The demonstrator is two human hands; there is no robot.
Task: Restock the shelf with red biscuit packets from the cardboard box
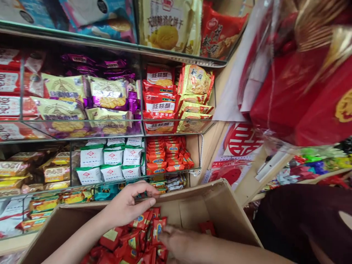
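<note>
A cardboard box point(192, 209) stands open in front of me, with many small red snack packets point(132, 240) heaped in its left part. My left hand point(130, 203) is over the far rim of the box, fingers bent and thumb apart from them. Nothing shows between them. Down inside the box, my right hand point(178, 240) is smeared by motion. Its fingertips meet an upright red packet point(158, 231) with a blue and gold label; whether they grip it is unclear. One more red packet point(207, 228) lies apart at the box's right side.
Beyond the box rise shelves with clear dividers. They hold red packets point(156, 156), white-and-green packets point(112, 157), yellow-purple biscuits point(108, 91) and red walnut-biscuit packs point(159, 102). Red decorations in plastic point(297, 91) hang at upper right. A dark-clothed person point(299, 220) is at lower right.
</note>
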